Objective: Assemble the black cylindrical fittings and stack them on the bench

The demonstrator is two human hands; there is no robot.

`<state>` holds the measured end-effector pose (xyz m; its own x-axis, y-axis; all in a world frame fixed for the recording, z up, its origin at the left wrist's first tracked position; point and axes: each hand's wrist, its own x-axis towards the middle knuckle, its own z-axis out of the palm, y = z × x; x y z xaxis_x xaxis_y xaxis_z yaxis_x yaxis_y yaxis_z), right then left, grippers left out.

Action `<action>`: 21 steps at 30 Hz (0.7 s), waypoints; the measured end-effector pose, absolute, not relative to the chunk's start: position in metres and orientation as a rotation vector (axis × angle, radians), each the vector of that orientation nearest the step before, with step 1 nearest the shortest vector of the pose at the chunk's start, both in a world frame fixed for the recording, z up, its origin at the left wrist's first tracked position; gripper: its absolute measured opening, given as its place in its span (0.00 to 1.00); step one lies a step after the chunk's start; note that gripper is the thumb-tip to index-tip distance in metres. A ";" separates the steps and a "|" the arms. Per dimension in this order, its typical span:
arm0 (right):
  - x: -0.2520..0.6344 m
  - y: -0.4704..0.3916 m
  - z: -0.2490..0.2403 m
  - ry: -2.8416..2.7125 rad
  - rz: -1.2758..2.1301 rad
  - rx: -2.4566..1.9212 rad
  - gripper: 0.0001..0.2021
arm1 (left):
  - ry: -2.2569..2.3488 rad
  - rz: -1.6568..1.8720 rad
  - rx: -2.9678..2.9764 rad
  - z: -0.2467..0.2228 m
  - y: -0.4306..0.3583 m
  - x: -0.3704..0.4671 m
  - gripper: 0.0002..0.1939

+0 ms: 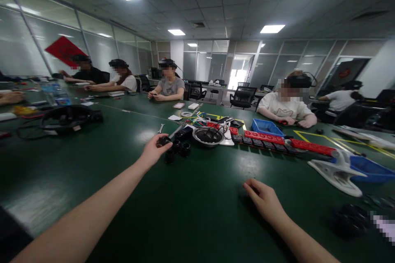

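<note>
Out over the middle of the green tabletop [197, 213], my left hand [152, 150] has its grip closed around a small dark round piece [163, 141], pinched between thumb and fingers. It's right by a little bunch of black round parts [185, 149], with a chunky black box [184, 133] just behind them and a small wrench [161, 128] lying past the fingers. Right hand [267, 201] hovers or rests low, well apart from the left and nearer me, fingers curled toward the thumb; can't tell if that grip is actually pressed together. Next to the black box there's a metal bowl [203, 144] with dark stuff in it, then tangled cables [200, 120] behind. Off to the right you get red strips [268, 137], a blue tray [268, 127] and a white plastic piece [339, 172] on splayed legs. Way over left sits a black headset [70, 120] near some clear bottles [61, 95]. Across from me, a person in a grey shirt [169, 87] has both hands together at the table edge.
</note>
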<state>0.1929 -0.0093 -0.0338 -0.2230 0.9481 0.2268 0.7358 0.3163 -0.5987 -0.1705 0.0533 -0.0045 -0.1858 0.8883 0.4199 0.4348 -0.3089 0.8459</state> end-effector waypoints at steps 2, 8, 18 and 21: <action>0.193 -0.008 -0.033 -2.042 0.527 -1.494 0.15 | 1.559 1.509 1.685 -0.010 0.055 -0.173 0.26; 0.193 -0.008 -0.033 -2.065 0.546 -1.499 0.15 | 1.748 1.407 1.800 -0.017 0.056 -0.170 0.21; 0.193 -0.007 -0.034 -2.122 0.557 -1.496 0.14 | 2.053 1.025 2.084 -0.009 0.046 -0.167 0.18; 0.194 -0.007 -0.035 -2.125 0.551 -1.494 0.14 | 2.059 0.901 2.115 -0.012 0.049 -0.167 0.19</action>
